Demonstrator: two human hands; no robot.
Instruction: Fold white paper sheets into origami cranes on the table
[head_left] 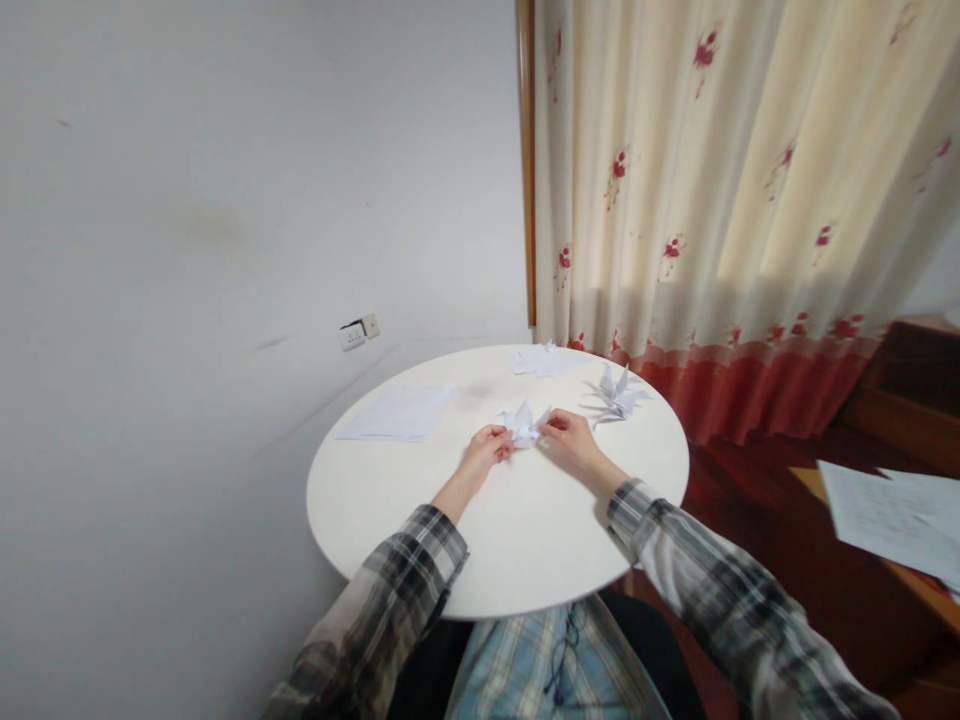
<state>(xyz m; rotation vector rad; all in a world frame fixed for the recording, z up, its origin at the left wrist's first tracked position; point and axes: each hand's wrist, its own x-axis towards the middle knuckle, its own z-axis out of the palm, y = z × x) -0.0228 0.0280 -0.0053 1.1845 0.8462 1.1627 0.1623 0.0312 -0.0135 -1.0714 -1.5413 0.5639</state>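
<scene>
Above the middle of the round white table (480, 560), a folded white paper flower (523, 424) with pointed petals is between my two hands. My left hand (489, 446) pinches its left side with thumb and fingers. On the opposite side, my right hand (571, 436) grips a petal tip between thumb and forefinger. Two or more similar folded paper flowers (618, 395) lie together just beyond my right hand. Which fold each fingertip presses is too small to make out.
A stack of white paper sheets (397, 413) lies on the table's left. More paper pieces (537, 360) rest at the far edge. The wall with a socket (352, 336) borders the left; a floral curtain (675, 200) hangs behind. Papers (892, 520) lie on wooden furniture at right.
</scene>
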